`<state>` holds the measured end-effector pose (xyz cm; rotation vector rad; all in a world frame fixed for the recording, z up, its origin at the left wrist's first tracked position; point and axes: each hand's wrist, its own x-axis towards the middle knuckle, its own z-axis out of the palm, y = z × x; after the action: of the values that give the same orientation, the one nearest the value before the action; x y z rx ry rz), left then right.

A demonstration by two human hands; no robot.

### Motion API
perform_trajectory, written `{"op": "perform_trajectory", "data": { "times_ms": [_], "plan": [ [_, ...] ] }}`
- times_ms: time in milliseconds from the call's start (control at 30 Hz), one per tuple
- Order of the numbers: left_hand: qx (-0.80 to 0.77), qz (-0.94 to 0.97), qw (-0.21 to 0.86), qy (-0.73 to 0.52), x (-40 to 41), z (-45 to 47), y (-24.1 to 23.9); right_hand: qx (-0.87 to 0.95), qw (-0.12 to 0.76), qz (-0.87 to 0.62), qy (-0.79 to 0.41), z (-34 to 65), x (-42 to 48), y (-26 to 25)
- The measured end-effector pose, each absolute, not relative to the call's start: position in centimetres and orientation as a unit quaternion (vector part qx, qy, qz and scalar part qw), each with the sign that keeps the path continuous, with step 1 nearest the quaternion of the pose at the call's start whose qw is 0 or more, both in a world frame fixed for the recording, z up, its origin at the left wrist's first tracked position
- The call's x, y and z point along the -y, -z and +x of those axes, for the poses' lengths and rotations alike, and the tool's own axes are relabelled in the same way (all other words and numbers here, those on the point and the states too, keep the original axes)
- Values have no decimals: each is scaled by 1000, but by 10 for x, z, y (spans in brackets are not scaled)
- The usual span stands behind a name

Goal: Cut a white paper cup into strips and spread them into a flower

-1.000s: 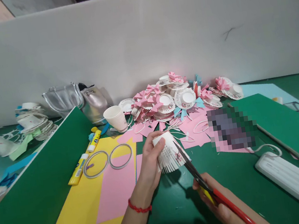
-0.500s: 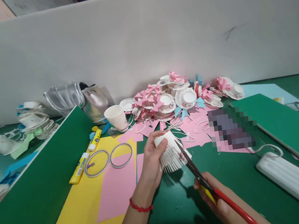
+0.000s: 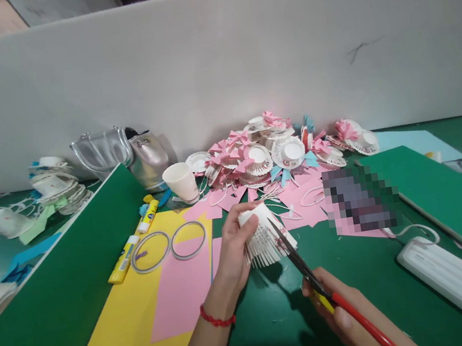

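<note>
Right hand [image 3: 342,286]: fingers wrapped round red-handled scissors [image 3: 312,279], blades slightly parted. Left hand [image 3: 234,247]: thumb and fingers pinching one white paper cup [image 3: 265,240] above the green table [image 3: 271,323], wall largely slit into strips, right-hand portion apparently uncut. Beyond: heap of flared, pink-bowed cups [image 3: 258,158], seemingly finished.

Head cam, fwd/down over tbl [image 3: 275,328]
</note>
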<state>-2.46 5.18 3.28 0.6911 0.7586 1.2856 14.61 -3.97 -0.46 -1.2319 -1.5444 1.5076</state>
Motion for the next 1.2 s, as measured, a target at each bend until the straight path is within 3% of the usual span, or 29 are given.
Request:
{"op": "perform_trajectory", "data": {
  "times_ms": [367,967,1200],
  "plan": [
    [-327,312,682,-574,-52,-25,-31,619,333,-524,-481,142,48,-17],
    [-322,320,687,-567,-51,-25,-35,604,322,-534,-496,137,48,-18],
    [-318,329,686,-566,-51,-26,-37,612,365,-523,-468,134,49,-11]
  ]
}}
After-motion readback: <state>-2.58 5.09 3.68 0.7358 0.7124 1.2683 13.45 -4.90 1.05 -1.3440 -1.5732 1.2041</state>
